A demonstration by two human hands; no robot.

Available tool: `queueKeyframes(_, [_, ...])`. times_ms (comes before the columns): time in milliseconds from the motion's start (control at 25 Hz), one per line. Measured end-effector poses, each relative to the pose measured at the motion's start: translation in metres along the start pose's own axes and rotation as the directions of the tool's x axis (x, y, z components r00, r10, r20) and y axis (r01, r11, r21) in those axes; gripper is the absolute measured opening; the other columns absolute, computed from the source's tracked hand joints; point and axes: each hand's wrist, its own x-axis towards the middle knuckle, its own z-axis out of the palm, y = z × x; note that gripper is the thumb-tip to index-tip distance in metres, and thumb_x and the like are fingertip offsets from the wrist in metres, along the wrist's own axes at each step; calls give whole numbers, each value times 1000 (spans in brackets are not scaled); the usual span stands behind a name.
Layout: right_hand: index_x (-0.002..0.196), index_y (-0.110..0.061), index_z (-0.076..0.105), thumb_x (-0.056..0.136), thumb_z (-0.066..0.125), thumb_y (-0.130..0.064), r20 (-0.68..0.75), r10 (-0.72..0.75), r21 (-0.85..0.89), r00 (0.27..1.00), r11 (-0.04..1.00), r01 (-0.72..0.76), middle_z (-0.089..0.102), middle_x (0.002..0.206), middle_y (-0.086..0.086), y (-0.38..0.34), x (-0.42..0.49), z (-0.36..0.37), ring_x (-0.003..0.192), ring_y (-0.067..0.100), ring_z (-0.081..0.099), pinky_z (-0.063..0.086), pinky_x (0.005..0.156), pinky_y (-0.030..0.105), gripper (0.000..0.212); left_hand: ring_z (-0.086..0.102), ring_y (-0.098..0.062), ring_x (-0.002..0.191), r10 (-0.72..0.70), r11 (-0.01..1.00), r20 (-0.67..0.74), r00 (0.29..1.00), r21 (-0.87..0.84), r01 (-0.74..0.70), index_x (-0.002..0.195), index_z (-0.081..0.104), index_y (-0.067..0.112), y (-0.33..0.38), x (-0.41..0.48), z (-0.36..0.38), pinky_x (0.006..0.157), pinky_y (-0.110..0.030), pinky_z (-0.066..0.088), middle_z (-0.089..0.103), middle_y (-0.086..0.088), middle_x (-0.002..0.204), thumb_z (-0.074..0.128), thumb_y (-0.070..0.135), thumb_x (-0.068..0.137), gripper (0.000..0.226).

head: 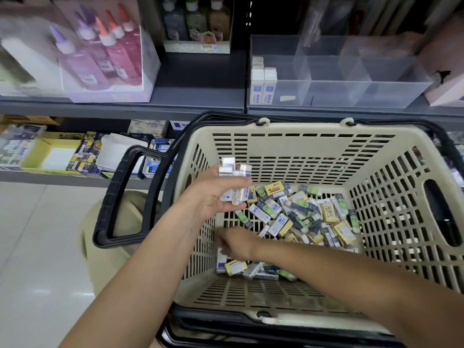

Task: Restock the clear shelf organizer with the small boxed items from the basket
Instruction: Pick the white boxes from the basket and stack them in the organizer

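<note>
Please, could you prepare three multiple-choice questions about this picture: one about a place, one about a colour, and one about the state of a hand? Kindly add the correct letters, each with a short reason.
1. Where in the clear organizer do the white boxes stand?
A. leftmost compartment
B. middle compartment
C. rightmost compartment

2. What colour are the walls of the basket?
A. red
B. beige
C. green

3. What is the left hand doing?
A. hanging open and empty
B. making an empty fist
C. holding several small boxes

Key: 1 A, the white boxes stand against the organizer's left wall; 2 B, the slotted walls are beige; 3 C, its fingers and thumb hold a bundle of boxes above the basket.
</note>
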Motion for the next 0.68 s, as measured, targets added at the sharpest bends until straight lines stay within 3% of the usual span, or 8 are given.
queueKeyframes(120, [120,-11,55,88,59,-16,-96,49,157,994,987,-33,62,110,5,4,-20,-37,91,12,55,46,81,26,33,65,-30,95,0,1000,-25,1000,-30,-1,94,60,14,-2,5,-1,55,-35,56,69,-11,95,77,0,68,34])
queueKeyframes(200, [110,-11,63,87,61,-15,-221,143,304,965,950,-71,65,108,5,17,-45,-69,87,10,57,51,84,28,24,66,-27,85,-25,996,-39,999,-85,22,89,61,15,-4,10,3,55,-37,57,70,-10,86,76,-1,69,30])
queueKeyframes(320, [89,-19,62,82,66,-9,-364,379,641,851,765,-67,66,92,2,39,-90,-110,74,12,61,55,73,32,13,64,-26,81,-75,989,-70,995,-130,65,90,59,13,-9,24,22,53,-37,55,67,-11,87,74,-1,71,28])
queueKeyframes(400, [91,-16,58,80,66,-3,-442,494,771,749,635,36,66,95,6,48,-109,-125,77,15,64,55,69,26,18,62,-27,85,-109,980,-91,990,-176,92,101,57,11,-11,35,37,56,-40,52,64,-11,97,73,-1,74,34])
queueKeyframes(520, [90,-16,53,82,65,-2,-545,486,759,684,632,156,65,99,7,47,-114,-126,83,19,66,55,67,20,20,58,-27,91,-148,962,-9,989,-233,142,116,53,8,-18,43,49,60,-40,51,61,-12,103,72,6,78,43])
queueKeyframes(600, [90,-14,53,83,64,-4,-570,396,710,720,679,188,65,98,2,42,-110,-116,86,18,65,55,71,22,17,60,-25,87,-141,958,112,984,-236,164,107,56,7,-23,44,51,66,-39,53,63,-11,94,74,20,73,40])
queueKeyframes(680, [89,-13,58,83,65,-4,-628,257,555,735,810,191,64,101,-1,39,-105,-106,91,7,61,50,77,13,12,64,-22,80,-109,957,192,975,-243,155,97,60,9,-28,46,48,67,-35,55,67,-8,85,75,27,66,39])
